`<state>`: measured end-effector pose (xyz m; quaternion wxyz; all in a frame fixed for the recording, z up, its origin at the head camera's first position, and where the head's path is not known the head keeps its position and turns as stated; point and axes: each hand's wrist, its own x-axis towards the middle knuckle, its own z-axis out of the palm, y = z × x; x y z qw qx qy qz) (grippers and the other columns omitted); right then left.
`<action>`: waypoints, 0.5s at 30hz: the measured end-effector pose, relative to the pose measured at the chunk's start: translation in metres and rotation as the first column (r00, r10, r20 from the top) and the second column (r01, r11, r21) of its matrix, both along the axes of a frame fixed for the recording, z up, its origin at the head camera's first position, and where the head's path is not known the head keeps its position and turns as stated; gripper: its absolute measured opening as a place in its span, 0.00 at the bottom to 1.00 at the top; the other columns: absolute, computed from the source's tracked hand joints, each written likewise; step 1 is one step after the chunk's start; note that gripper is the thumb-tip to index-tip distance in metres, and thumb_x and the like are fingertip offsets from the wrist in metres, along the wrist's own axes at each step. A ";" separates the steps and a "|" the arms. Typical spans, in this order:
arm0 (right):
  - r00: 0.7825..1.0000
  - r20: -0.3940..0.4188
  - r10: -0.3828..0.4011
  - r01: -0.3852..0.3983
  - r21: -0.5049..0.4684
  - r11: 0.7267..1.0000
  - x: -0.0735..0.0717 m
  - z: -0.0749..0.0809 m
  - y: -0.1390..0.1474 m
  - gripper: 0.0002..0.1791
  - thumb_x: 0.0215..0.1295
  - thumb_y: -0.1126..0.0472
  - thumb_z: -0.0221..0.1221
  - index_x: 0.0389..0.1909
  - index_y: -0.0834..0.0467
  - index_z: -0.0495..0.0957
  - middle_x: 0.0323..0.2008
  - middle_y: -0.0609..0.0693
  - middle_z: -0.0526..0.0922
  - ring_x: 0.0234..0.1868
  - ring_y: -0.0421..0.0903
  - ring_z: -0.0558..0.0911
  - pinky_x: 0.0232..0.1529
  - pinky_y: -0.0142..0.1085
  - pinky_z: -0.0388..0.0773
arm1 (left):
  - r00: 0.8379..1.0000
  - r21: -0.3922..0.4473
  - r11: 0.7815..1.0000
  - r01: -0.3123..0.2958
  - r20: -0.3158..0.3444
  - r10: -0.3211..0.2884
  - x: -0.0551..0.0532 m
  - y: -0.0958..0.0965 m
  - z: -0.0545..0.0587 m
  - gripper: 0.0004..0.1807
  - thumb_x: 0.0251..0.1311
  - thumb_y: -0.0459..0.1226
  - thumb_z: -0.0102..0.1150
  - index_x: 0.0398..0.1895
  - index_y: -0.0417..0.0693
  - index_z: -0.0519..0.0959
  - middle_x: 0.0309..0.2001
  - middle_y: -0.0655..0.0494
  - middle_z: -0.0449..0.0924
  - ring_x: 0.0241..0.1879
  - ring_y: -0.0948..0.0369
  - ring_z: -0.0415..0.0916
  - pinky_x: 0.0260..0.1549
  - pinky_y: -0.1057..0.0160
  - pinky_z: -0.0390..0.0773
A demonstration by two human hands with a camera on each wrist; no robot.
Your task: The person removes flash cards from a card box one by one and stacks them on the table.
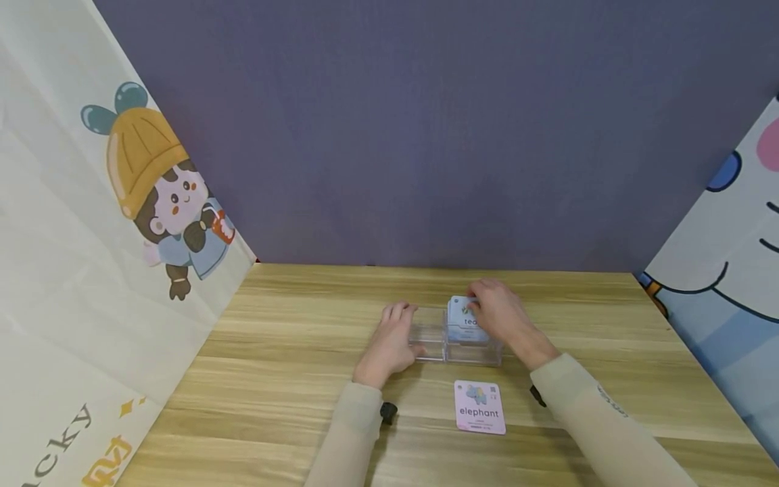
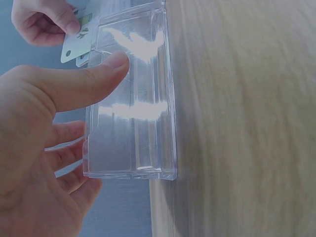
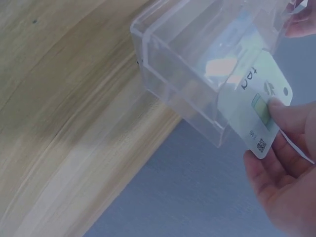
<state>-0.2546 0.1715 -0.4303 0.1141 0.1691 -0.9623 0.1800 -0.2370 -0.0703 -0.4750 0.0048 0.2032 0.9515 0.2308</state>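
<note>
A clear plastic card holder (image 1: 445, 338) with two side-by-side compartments stands on the table. My left hand (image 1: 392, 340) grips its left end, the thumb (image 2: 94, 85) across the front and the other fingers behind. In the right compartment stands a pale blue flash card reading "tea" (image 1: 462, 321), with at least one more card behind it. My right hand (image 1: 500, 312) pinches the tea card (image 3: 261, 106) by its upper right part, thumb on the printed face. The card's lower part sits inside the holder. No cards show in the left compartment.
A pink "elephant" card (image 1: 480, 407) lies face up on the wooden table (image 1: 274, 379), in front of the holder. A dark blue-grey panel (image 1: 389, 135) rises behind the table. Printed cartoon sheets hang at the left (image 1: 55, 203) and right (image 1: 718, 237).
</note>
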 end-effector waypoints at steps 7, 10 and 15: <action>1.000 0.012 0.009 -0.009 -0.031 0.999 0.002 0.004 -0.001 0.06 0.66 0.65 0.66 0.41 0.61 0.82 0.39 0.54 0.83 0.43 0.54 0.81 0.46 0.50 0.82 | 1.000 -0.007 1.000 0.006 -0.010 -0.006 0.000 -0.002 -0.001 0.48 0.55 0.45 0.76 0.76 0.44 0.62 0.73 0.48 0.60 0.74 0.50 0.53 0.74 0.53 0.59; 1.000 0.026 0.014 -0.013 -0.037 0.999 0.002 0.005 -0.001 0.06 0.67 0.65 0.65 0.43 0.61 0.82 0.40 0.54 0.83 0.43 0.54 0.81 0.44 0.50 0.83 | 1.000 -0.006 1.000 0.005 -0.012 -0.005 0.000 -0.002 -0.001 0.48 0.55 0.45 0.76 0.76 0.44 0.62 0.73 0.49 0.60 0.74 0.50 0.53 0.74 0.53 0.59; 0.998 0.069 0.013 -0.007 -0.082 0.997 0.003 0.006 0.000 0.07 0.69 0.65 0.63 0.45 0.61 0.81 0.42 0.54 0.82 0.43 0.53 0.81 0.44 0.49 0.83 | 1.000 -0.009 1.000 0.006 -0.018 -0.006 -0.001 -0.002 -0.001 0.48 0.55 0.45 0.76 0.76 0.44 0.62 0.73 0.49 0.61 0.74 0.50 0.53 0.74 0.53 0.59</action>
